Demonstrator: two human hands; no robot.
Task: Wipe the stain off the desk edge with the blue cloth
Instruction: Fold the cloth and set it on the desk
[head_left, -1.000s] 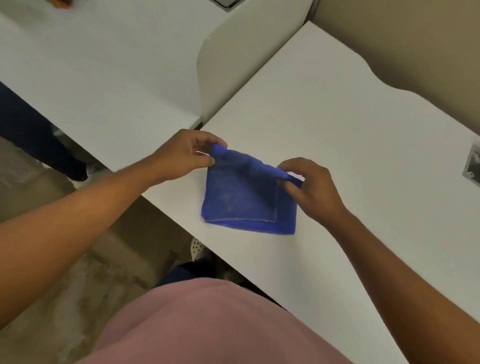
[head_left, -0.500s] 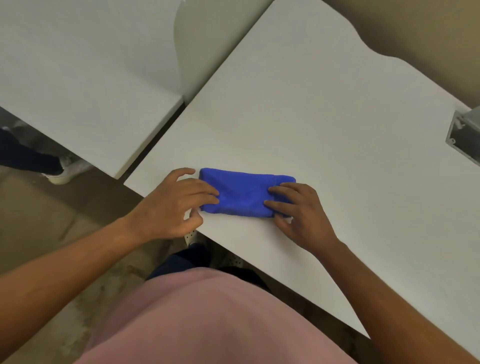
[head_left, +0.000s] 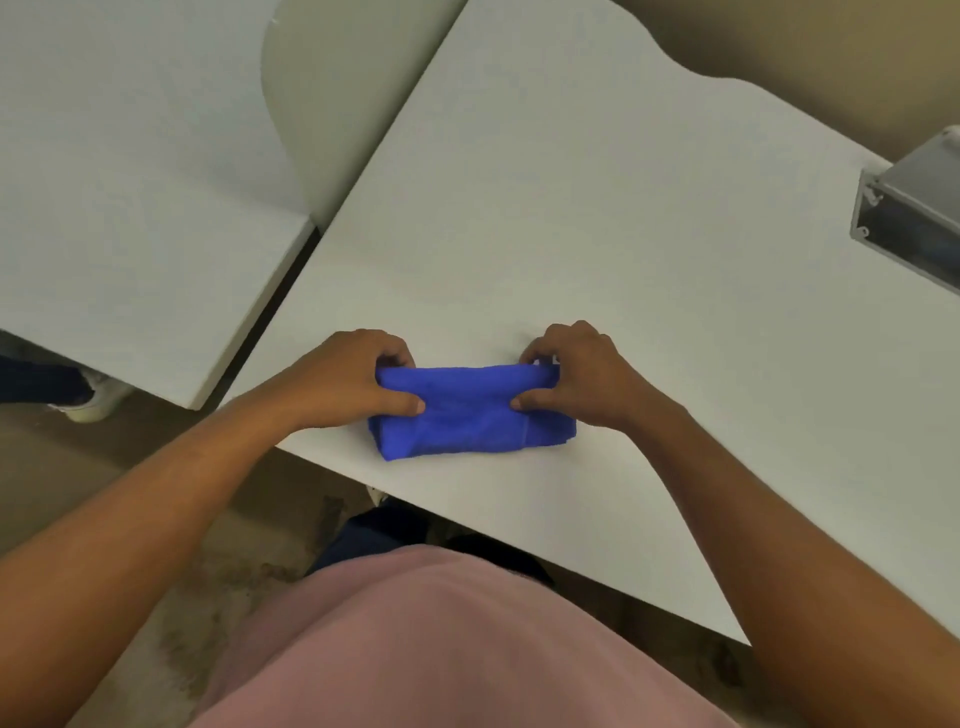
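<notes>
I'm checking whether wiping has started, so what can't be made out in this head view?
- The stain: none shows on the desk; the blue cloth and both hands may cover it.
- Cloth ends: hidden under the left hand and right hand.
- Grey box: cut off by the right frame edge.
- Desk's front face: out of sight from above.
</notes>
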